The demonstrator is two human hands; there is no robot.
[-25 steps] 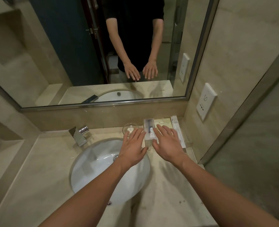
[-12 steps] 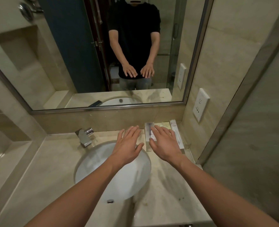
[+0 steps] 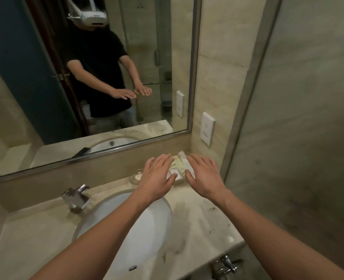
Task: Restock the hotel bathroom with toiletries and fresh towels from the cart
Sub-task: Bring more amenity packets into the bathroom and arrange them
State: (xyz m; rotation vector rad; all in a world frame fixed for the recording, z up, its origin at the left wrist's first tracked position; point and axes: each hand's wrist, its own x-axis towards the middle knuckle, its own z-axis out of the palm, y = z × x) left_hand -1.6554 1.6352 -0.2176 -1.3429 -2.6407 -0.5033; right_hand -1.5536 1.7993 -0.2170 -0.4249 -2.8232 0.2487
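Several small packaged toiletries point(image 3: 178, 165) lie on the marble counter point(image 3: 203, 221) in its back right corner, below the mirror. My left hand point(image 3: 157, 174) hovers over their left side with fingers straight and spread, palm down. My right hand point(image 3: 204, 174) is held the same way over their right side. Neither hand holds anything. Both hands hide parts of the packets. A small clear glass dish point(image 3: 135, 176) sits just left of the packets, partly behind my left hand.
A white sink basin point(image 3: 138, 225) is set in the counter with a chrome faucet point(image 3: 77, 197) at its back left. The mirror point(image 3: 90, 77) fills the wall behind. A wall socket point(image 3: 207, 129) is on the right wall. A chrome fitting point(image 3: 227, 263) sticks out under the counter's front edge.
The view has swung left and tilted, so the packets now sit further right. My hands have spread slightly apart and stay flat over the toiletries.
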